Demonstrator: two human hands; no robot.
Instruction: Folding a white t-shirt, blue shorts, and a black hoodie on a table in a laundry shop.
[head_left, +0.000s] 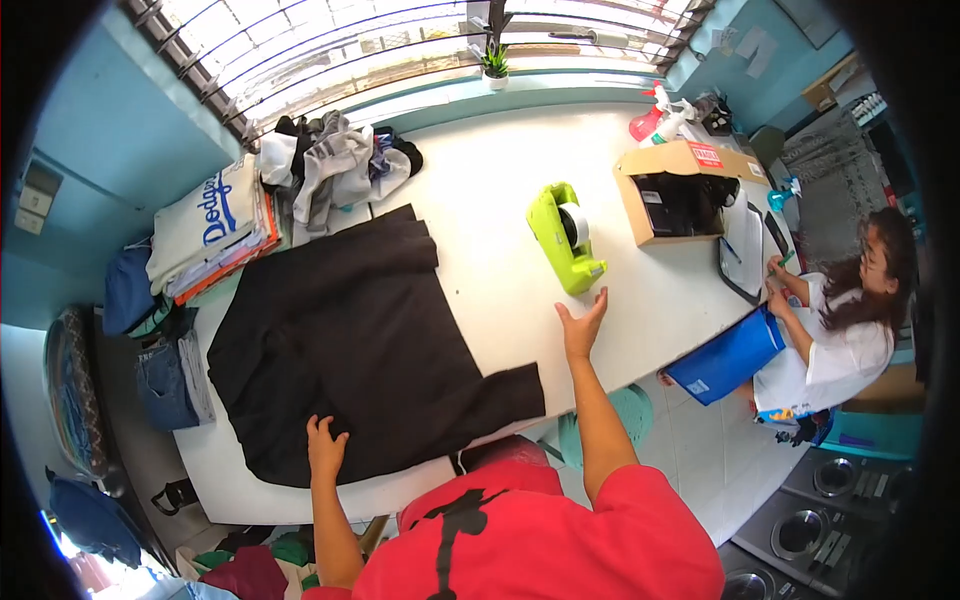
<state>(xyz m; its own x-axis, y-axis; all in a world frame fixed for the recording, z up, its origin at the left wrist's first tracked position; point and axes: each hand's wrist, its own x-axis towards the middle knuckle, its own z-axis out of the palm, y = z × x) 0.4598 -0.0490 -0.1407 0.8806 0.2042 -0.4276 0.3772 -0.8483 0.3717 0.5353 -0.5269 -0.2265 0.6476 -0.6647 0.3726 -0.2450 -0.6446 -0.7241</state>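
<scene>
A black long-sleeved garment (337, 345) lies spread flat on the white table (495, 187), one sleeve reaching toward the front edge. My left hand (328, 448) rests on its lower part, fingers apart and slightly curled, with no cloth visibly gripped. Off to the right, my right hand (583, 328) is held out with thumb and fingers spread, holding nothing. Just beyond its fingertips stands a lime-green tape dispenser (564, 240) with a white roll in it; a small gap seems to separate them.
At the back left are folded shirts (206, 217) and a heap of loose clothes (330, 165). An open cardboard box (679, 206) and spray bottles (651, 116) stand at the right. A seated person (832, 322) holds a pen there. A teal stool (607, 427) is beneath the edge.
</scene>
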